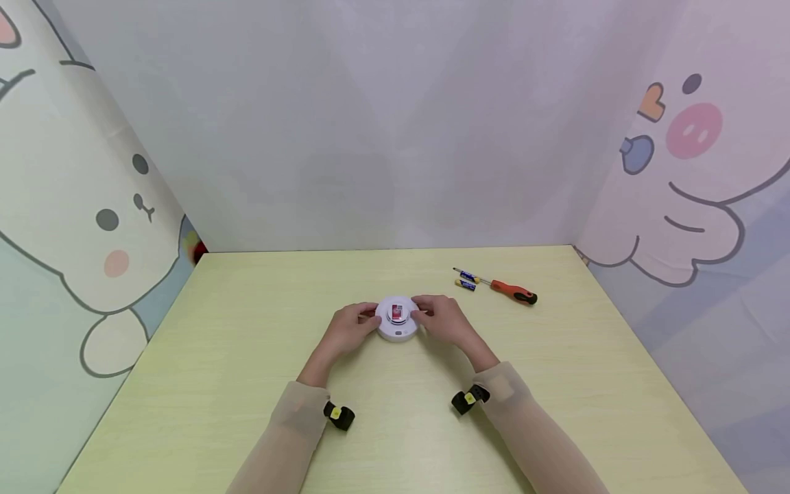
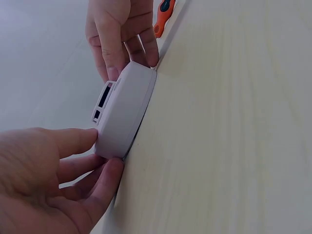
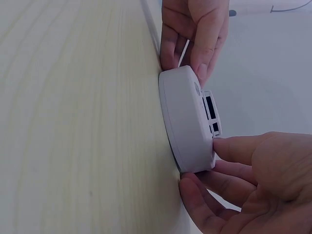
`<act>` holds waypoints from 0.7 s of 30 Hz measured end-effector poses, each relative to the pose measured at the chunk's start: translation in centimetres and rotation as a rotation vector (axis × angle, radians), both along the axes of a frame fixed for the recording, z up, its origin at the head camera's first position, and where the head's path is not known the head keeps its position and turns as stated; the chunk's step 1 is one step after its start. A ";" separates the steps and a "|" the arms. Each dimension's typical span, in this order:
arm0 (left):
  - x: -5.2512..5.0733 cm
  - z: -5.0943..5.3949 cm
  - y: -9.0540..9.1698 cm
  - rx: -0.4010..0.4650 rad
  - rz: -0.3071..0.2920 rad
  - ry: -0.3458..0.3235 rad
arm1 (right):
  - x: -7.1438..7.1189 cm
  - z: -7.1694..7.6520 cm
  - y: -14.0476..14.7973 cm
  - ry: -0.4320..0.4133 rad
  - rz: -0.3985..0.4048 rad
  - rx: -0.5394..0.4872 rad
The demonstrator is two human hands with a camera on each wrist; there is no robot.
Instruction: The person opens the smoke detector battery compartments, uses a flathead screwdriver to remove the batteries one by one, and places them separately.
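Observation:
A round white smoke detector (image 1: 398, 333) lies on the table, its raised vented centre facing up with a red and white label. My left hand (image 1: 350, 331) grips its left rim, thumb on the top edge and fingers low on the side. On the opposite rim, my right hand (image 1: 446, 320) holds it the same way. Up close in the left wrist view, the detector's side wall (image 2: 124, 109) rests against the tabletop between both hands. In the right wrist view the dark slots of the vent (image 3: 211, 109) show; the detector's underside is hidden.
Toward the back right lies a screwdriver (image 1: 513, 291) with a red and black handle, its shaft pointing left. Two small blue and yellow batteries (image 1: 465, 285) lie by its tip. Cartoon-printed curtains (image 1: 389, 137) border the table's back and sides.

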State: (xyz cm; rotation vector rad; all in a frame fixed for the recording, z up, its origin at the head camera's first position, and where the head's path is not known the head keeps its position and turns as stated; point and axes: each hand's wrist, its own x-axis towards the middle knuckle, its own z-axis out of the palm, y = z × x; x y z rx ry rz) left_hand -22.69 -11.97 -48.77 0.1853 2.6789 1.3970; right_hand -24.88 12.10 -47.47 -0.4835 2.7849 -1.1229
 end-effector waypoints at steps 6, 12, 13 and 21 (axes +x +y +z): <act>0.1 0.2 0.1 0.003 0.004 -0.005 | -0.2 -0.1 0.0 -0.011 0.002 -0.004; 0.0 0.2 0.1 -0.001 0.001 -0.008 | -0.2 -0.1 0.1 -0.017 0.000 -0.009; 0.0 0.2 0.0 0.000 0.000 -0.007 | -0.2 0.0 0.1 -0.023 0.002 -0.013; 0.2 0.5 -1.0 0.004 0.013 0.014 | 0.2 1.4 1.2 -0.048 0.021 -0.020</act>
